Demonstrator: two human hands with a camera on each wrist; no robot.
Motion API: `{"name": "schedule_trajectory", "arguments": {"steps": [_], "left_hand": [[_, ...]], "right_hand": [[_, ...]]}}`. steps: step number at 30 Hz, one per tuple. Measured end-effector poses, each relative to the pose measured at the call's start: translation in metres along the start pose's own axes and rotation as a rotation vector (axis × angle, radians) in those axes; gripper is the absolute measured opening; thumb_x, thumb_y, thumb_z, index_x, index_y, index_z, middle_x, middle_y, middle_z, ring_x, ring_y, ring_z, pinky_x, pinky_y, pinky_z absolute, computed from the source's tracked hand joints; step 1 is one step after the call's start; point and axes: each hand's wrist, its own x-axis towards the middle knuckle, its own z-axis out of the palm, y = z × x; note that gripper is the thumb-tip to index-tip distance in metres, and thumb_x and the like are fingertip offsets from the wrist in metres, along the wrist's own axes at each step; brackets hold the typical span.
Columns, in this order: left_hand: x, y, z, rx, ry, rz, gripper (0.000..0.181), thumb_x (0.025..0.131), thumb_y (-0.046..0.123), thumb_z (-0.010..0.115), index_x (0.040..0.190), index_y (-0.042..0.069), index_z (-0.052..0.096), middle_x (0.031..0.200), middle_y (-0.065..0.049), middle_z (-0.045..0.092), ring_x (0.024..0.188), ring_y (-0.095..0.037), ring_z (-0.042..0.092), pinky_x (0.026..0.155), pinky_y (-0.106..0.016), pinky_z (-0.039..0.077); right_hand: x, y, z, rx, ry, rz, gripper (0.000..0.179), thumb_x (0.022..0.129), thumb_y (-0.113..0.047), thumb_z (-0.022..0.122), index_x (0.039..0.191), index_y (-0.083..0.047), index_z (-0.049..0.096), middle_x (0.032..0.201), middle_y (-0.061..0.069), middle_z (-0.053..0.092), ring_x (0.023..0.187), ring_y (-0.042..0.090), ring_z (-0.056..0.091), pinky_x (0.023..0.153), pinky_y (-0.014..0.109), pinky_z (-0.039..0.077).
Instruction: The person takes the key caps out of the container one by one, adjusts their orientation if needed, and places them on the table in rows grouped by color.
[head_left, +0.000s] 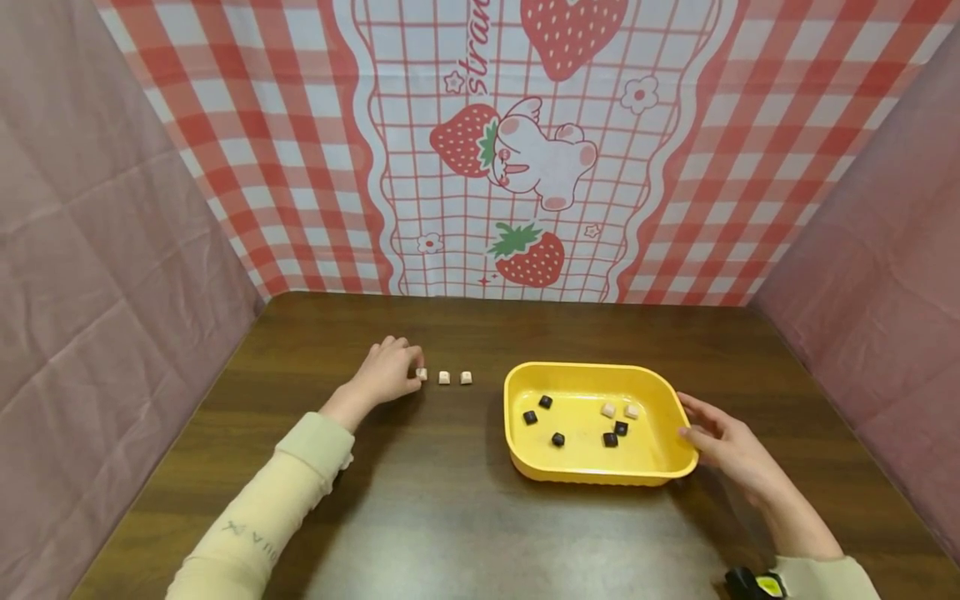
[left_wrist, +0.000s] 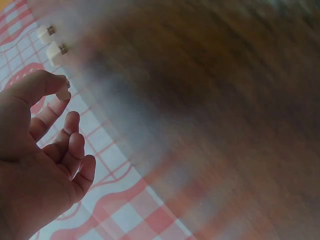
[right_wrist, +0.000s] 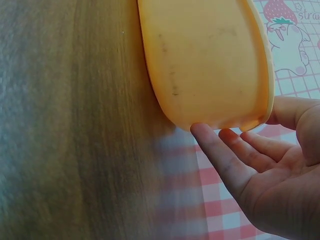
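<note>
On the wooden worktop (head_left: 442, 517) stood a single yellow tray (head_left: 585, 477), with three cream keycaps in a row to its left. Seven more lay inside it, five black and two cream, making ten keycaps in all.

The left hand (head_left: 390, 369) had the leftmost cream keycap (head_left: 422, 374) of the row pinched between thumb and forefinger, right at the fingertips; its other three fingers were bent loosely, clear of the piece. Whether that keycap was touching the wood could not be told. Just to its right sat the middle cream keycap (head_left: 444, 378) and then the right-hand cream keycap (head_left: 467, 377), apart from each other and from the fingers.

The right hand (head_left: 731, 446) gripped the tray's right end, the thumb at the rim and the fingers against the outside of the wall.

Within the tray, two black keycaps (head_left: 530, 417) lay toward the left and one black keycap (head_left: 558, 439) nearer the front. In the right half, two cream keycaps (head_left: 608, 410) lay side by side, with a pair of black keycaps (head_left: 610, 439) just in front of them. All seven were well apart from the left hand's fingers.
</note>
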Motion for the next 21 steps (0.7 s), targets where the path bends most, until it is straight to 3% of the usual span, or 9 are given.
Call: {"name": "schedule_trajectory", "arguments": {"steps": [13,21], "left_hand": [[0.01,0.001,0.008,-0.003,-0.074,-0.001,0.018,0.081,0.024,0.071,0.095,0.015,0.064,0.094,-0.004,0.057,0.088,-0.024,0.045,0.074,-0.037,0.033],[0.011,0.002,0.007,-0.014,-0.079,-0.005,0.019,0.079,0.023,0.072,0.094,0.015,0.063,0.092,-0.004,0.057,0.087,-0.025,0.045,0.074,-0.038,0.033]], "right_hand": [[-0.001,0.0,-0.001,-0.011,0.003,-0.003,0.064,0.095,-0.019,0.055,0.147,0.0,0.023,0.143,0.033,0.03,0.093,0.009,0.062,0.074,0.033,0.055],[0.0,-0.001,-0.001,-0.021,0.005,0.018,0.065,0.095,-0.02,0.055,0.148,0.0,0.023,0.143,0.033,0.031,0.093,0.011,0.062,0.075,0.033,0.055]]}}
